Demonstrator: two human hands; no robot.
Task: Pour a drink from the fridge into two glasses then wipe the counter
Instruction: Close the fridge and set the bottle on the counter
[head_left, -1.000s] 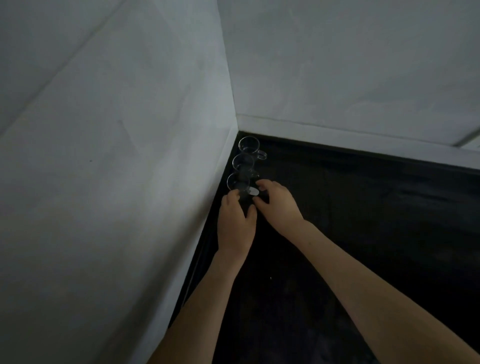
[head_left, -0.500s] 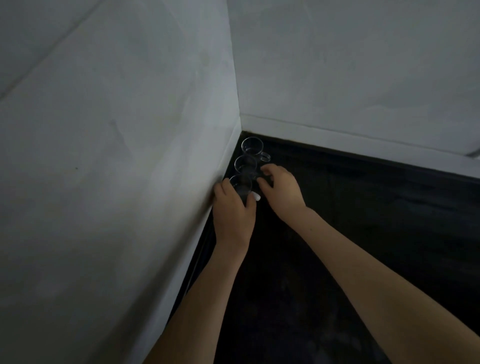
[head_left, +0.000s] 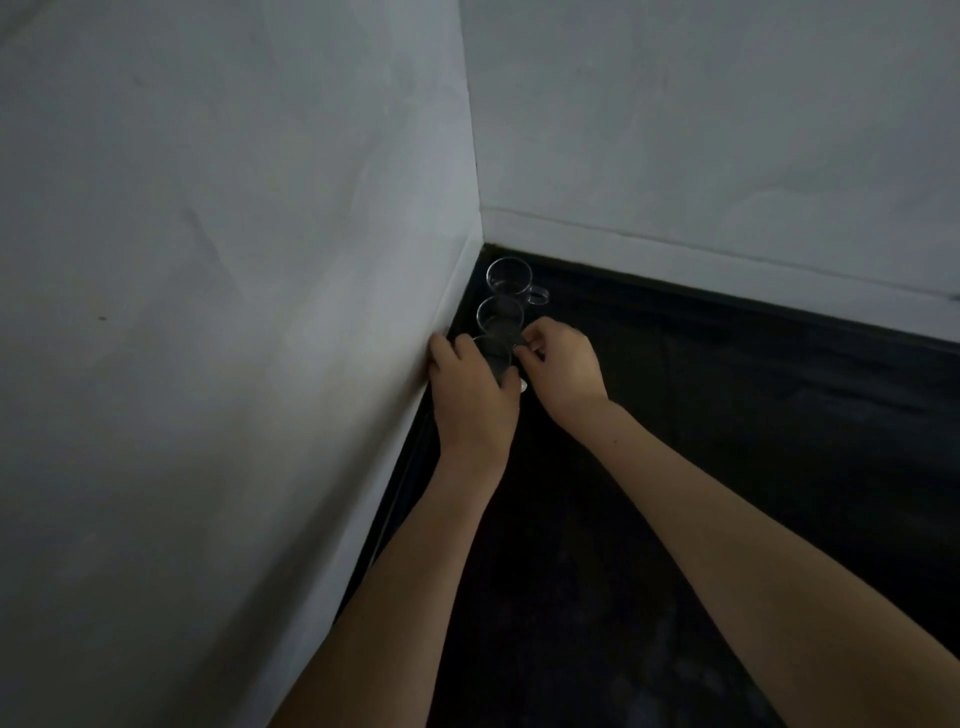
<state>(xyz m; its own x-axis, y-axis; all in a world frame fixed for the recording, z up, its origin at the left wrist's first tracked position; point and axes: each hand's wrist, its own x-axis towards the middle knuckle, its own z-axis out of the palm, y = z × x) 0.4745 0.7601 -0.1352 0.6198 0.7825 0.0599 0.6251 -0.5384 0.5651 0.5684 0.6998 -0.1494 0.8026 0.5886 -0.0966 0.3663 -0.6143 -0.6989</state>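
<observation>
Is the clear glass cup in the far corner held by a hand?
No, the farthest clear glass cup stands alone; both hands are nearer.

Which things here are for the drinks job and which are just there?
Job: near glass, gripped by left hand; middle glass, its handle held by right hand; counter.
Just there: far glass; walls.

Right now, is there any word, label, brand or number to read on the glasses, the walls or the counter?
None: no text shows on the three glass cups, the white walls or the black counter. The picture is dim.
</observation>
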